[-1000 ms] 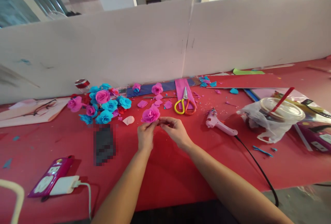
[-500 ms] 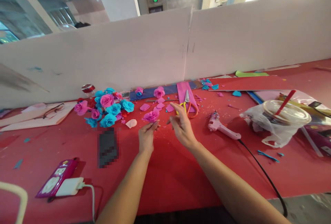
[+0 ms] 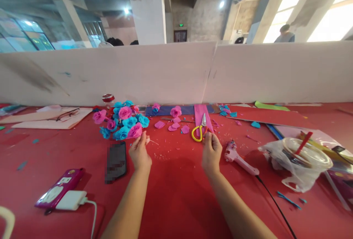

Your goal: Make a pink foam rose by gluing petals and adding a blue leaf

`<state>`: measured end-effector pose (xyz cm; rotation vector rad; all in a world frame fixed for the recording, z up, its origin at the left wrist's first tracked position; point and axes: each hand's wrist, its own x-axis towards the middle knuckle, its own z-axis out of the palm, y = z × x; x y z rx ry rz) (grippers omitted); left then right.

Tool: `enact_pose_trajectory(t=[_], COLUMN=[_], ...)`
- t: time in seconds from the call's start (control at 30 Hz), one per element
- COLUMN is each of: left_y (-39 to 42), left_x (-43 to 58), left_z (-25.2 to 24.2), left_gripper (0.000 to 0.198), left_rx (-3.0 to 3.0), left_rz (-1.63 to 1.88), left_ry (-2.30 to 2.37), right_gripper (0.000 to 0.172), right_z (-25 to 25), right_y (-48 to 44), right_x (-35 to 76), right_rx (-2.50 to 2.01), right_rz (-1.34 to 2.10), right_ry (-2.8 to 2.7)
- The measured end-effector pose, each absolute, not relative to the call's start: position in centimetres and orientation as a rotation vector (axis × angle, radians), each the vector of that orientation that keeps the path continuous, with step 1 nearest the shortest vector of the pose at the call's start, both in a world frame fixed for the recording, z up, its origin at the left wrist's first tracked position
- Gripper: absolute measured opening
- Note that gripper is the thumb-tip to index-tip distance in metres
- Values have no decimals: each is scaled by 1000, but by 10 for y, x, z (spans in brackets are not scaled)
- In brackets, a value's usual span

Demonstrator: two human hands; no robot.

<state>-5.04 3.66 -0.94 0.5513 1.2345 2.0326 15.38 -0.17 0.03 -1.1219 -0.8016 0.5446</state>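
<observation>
My left hand (image 3: 140, 152) pinches a pink paper flower (image 3: 135, 131) by its underside, in front of the cluster of blue and pink paper flowers (image 3: 129, 122). A thin pale strand trails to the right of those fingers. My right hand (image 3: 211, 152) is closed with its fingertips together, just below the scissors (image 3: 197, 134) with yellow and orange handles; whatever is between them is too small to make out. The scissors lie partly on a pink paper strip (image 3: 200, 111). Loose pink petals (image 3: 174, 126) and a single pink flower (image 3: 175, 111) lie between the hands, farther back.
A pink glue gun (image 3: 240, 160) with a black cord lies at the right, before a lidded cup (image 3: 306, 152) in a plastic bag. To the left are a dark phone (image 3: 116, 161), a purple power bank (image 3: 62, 185) and eyeglasses (image 3: 67, 114). A white partition (image 3: 165, 73) borders the red table.
My left hand has carried the pink flower left, up to the cluster. My right hand has gone from spread fingers to a pinch, farther right. The view has tilted up.
</observation>
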Motion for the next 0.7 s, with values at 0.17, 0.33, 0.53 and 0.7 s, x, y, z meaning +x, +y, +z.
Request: enact_pose_trajectory(t=[0.17,0.33,0.53,0.7], left_y=[38,30,-2,-21], left_x=[-80,-82,-22,-14], left_z=[5,6,17,35], left_gripper=[27,25,16,20], left_rx=[516,752,1419,1294], left_rz=[2376,2272,1463,1345], left_ry=[1349,1574,1302,1272], right_gripper=[39,29,68,24], right_z=[-1,-3,3,17], right_y=[3,-3,-19,-31], right_x=[155,145,125,122], right_rx=[-990,-1083,-956,-1057], right_rz=[699,635,993,818], right_ry=[-552,-760,-1504,-1809])
